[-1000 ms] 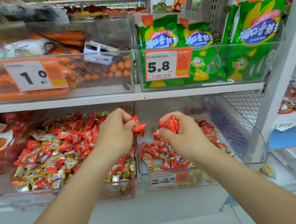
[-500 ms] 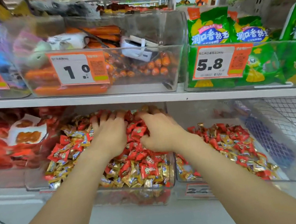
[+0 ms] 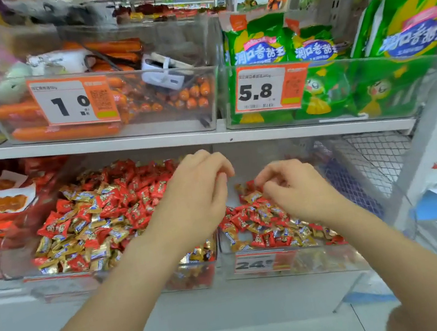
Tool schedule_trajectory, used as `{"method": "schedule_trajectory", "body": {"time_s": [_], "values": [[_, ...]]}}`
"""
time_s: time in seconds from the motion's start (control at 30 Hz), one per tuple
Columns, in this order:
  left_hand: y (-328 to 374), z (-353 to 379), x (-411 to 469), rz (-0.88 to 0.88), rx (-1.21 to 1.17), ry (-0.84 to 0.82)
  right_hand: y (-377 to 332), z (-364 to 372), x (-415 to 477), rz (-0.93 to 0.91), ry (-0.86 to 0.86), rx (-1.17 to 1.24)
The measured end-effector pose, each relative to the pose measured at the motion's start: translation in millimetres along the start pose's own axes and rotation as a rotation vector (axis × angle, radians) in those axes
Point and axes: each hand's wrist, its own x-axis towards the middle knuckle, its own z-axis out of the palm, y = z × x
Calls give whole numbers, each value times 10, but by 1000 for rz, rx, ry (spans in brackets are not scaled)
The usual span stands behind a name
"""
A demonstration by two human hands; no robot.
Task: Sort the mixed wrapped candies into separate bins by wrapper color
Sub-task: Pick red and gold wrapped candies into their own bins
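L hand (image 3: 196,197): hovers above the seam where the two clear bins meet, back of hand up, fingers loosely curled w/ thumb near the fingertips. No wrapper shows in it, so it reads as empty, tho the palm is hidden.
R hand (image 3: 298,193): low over the rear of the right bin (image 3: 297,267), fingers curled down, tips in among the top wrappers. Can't tell if it already pinches one – the tips hide the contact.
Mixed candies, right bin (image 3: 259,221): red + gold jumbled together, heaped from mid-bin to the front wall, just behind the 24-something price tag (image 3: 257,263).
Candies, left bin (image 3: 110,209): fuller pile; red mostly toward the back, gold mostly toward the front, not cleanly split.
Key relation: a gold-wrapped candy (image 3: 253,197) sits on top of the right-bin heap, just beside the R fingertips on their inner side – i.e. between the two hands, but much nearer the R. Long axis approx across the view, twisted ends pointing L and R.
Which hand: R is the nearer by far. L would have to cross the bin wall and drop down to reach it.
Step, my read: picking strays out of the right bin, w/ plenty of sorting left in both.
Next move needs: a short inward shift of the R fingertips and a pinch across the candy's short side, not its ends.
Risk: neighbouring red wrappers touch it and may lift along w/ it.
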Motion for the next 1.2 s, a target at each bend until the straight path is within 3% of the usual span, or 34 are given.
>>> {"method": "schedule_trajectory", "body": {"time_s": [0.2, 0.3, 0.43, 0.7, 0.8, 1.07, 1.2], "values": [[371, 838, 274, -194, 98, -491, 1007, -425, -132, 189, -283, -500], [287, 1107, 375, -276, 64, -725, 1265, -466, -136, 212, -412, -494], [206, 1414, 451, -249, 59, -932, 1347, -454, -89, 165, -491, -497], [251, 1703, 422, -139, 74, -891, 1419, -266, -61, -29, -542, -507], [251, 1695, 422, -177, 15, -866, 1445, -225, -57, -71, -520, -459], [230, 1475, 531, -379, -226, -722, 1305, -350, -61, 115, -317, -215], [266, 1394, 570, -557, -362, -536, 1237, -329, -37, 225, -148, -149]]}}
